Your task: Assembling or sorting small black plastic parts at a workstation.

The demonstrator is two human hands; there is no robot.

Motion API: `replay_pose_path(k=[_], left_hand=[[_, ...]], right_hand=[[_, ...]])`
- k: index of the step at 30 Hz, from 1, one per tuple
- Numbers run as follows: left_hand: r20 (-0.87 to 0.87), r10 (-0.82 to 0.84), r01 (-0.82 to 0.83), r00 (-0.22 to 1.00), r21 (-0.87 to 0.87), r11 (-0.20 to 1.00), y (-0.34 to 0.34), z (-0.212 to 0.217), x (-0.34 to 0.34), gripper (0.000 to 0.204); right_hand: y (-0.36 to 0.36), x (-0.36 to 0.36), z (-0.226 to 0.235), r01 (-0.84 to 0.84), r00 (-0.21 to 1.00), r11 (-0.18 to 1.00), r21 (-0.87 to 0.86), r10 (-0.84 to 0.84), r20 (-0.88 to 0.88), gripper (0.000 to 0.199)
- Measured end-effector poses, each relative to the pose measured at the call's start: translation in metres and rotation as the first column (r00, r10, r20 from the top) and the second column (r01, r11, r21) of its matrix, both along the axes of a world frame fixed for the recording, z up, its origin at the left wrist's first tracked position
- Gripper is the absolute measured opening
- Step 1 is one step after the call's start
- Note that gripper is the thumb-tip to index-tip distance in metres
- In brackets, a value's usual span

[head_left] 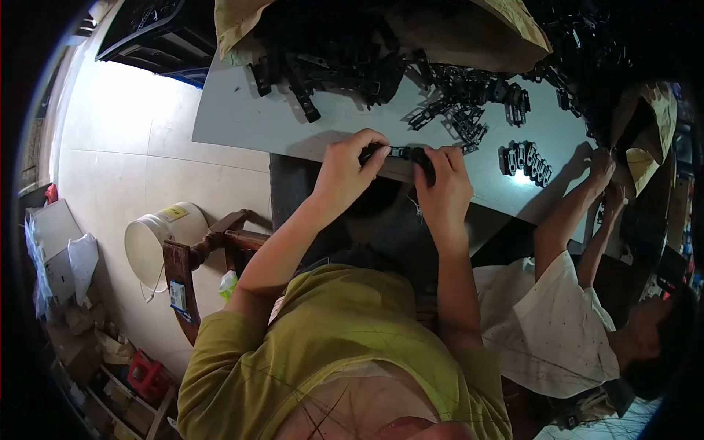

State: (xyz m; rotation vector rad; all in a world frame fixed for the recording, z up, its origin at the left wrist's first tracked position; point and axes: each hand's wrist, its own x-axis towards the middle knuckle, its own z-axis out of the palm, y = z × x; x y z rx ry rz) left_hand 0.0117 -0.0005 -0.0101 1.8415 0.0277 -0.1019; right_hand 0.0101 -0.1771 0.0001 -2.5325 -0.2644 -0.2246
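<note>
**Both hands pinch a black part at the table's near edge**

The person in the olive-yellow shirt [345, 345] leans over a pale grey table [242, 110]. Their left hand [345, 170] and right hand [442, 183] meet at the near edge of the table, just above the centre of the view. Between them lies a small black plastic part [400, 153], long and narrow. The left hand's fingers [374, 147] curl down and pinch its left end; the right hand's fingers [433, 158] close on its right end. Neither hand is spread; both are bent tight around the piece, thumbs hidden beneath.

At twelve o'clock from the hands a loose heap of black parts [352, 66] spills out of a tan sack [506, 29]. More scattered black pieces [469, 121] lie at one o'clock. At two to three o'clock a short row of black parts [524, 158] stands side by side on the table.

At three o'clock a co-worker in a white shirt [546, 323] reaches to the table's right end, their hands [605, 176] close together; what those hands grip I cannot tell.

At nine o'clock, on the pale floor, stands a white bucket [158, 238], just beside a brown wooden chair [198, 260].
</note>
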Motion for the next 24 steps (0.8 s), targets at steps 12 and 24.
replay_pose_path(k=[12,24], left_hand=[[-0.078,0.012,-0.016,0.997,-0.054,0.998,0.01,0.007,-0.011,0.012],[-0.085,-0.004,0.0,0.996,-0.052,0.999,0.012,0.003,-0.015,0.013]], right_hand=[[0.005,-0.014,-0.003,0.001,0.995,0.957,-0.29,0.028,0.098,0.039],[0.004,-0.005,-0.008,-0.014,0.999,1.0,-0.007,0.014,0.029,0.033]])
